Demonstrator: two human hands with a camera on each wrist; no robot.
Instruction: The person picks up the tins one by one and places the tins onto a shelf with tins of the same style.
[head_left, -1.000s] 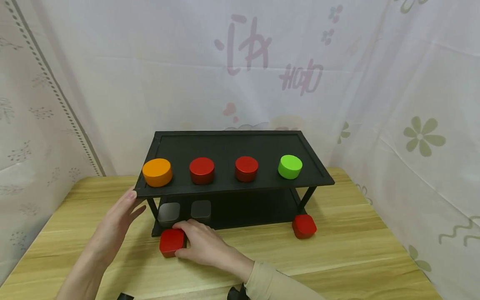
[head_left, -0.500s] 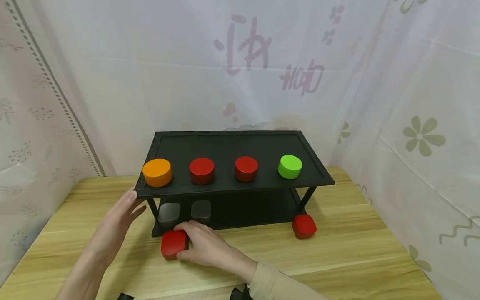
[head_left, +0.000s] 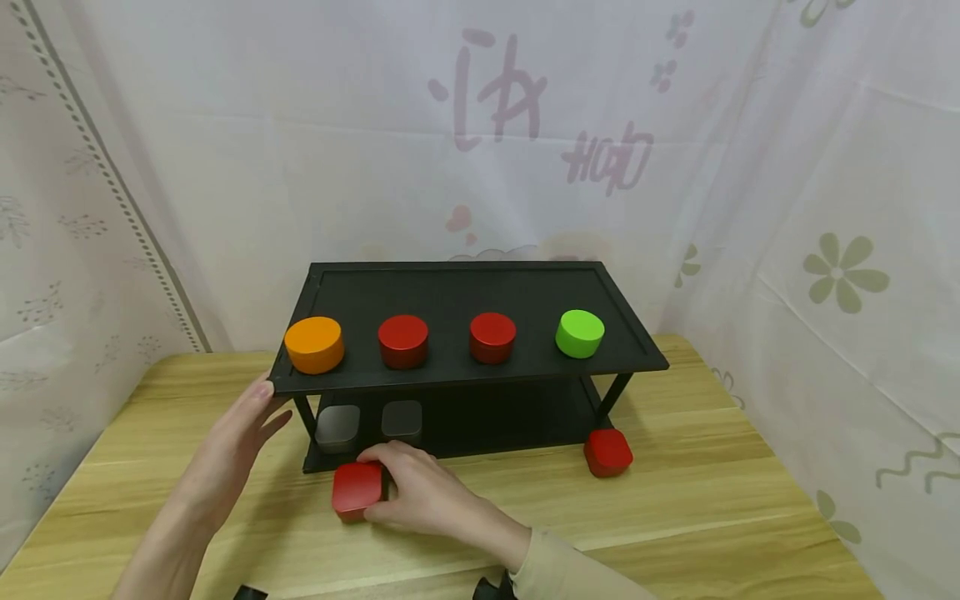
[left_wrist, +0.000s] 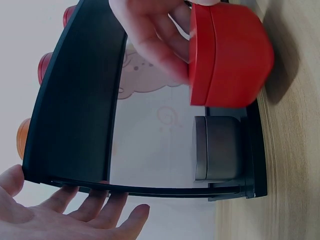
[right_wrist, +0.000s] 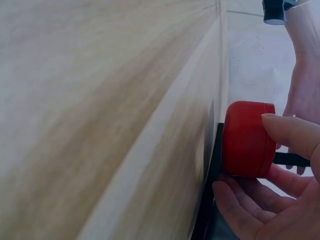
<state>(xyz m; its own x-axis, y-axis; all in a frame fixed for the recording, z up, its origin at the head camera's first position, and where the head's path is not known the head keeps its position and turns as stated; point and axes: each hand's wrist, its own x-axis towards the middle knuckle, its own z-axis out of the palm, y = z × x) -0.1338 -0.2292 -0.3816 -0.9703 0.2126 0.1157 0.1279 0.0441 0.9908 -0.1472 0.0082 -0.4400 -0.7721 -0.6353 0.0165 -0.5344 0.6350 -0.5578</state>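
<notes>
In the head view my right hand (head_left: pixel 431 487) holds a red square tin (head_left: pixel 354 492) with rounded corners, just in front of the rack's lower shelf. Thumb on one side and fingers on the other grip the tin (right_wrist: pixel 245 140) in the right wrist view. The left wrist view shows the tin (left_wrist: pixel 235 55) above the wood with a shadow beside it. My left hand (head_left: pixel 228 442) holds the front left corner of the black two-tier rack (head_left: pixel 457 292), thumb at the upper edge. Two grey square tins (head_left: pixel 337 427) stand at the left of the lower shelf.
On the upper shelf stand an orange round tin (head_left: pixel 314 346), two red round tins (head_left: pixel 404 342) and a green round tin (head_left: pixel 580 335). Another red square tin (head_left: pixel 608 452) lies on the wooden table (head_left: pixel 712 500) by the rack's right front corner. Patterned white cloth (head_left: pixel 225 167) hangs behind.
My right hand has moved slightly right and toward me with the red square tin. The left hand stays at the rack's corner, and the other tins have not moved.
</notes>
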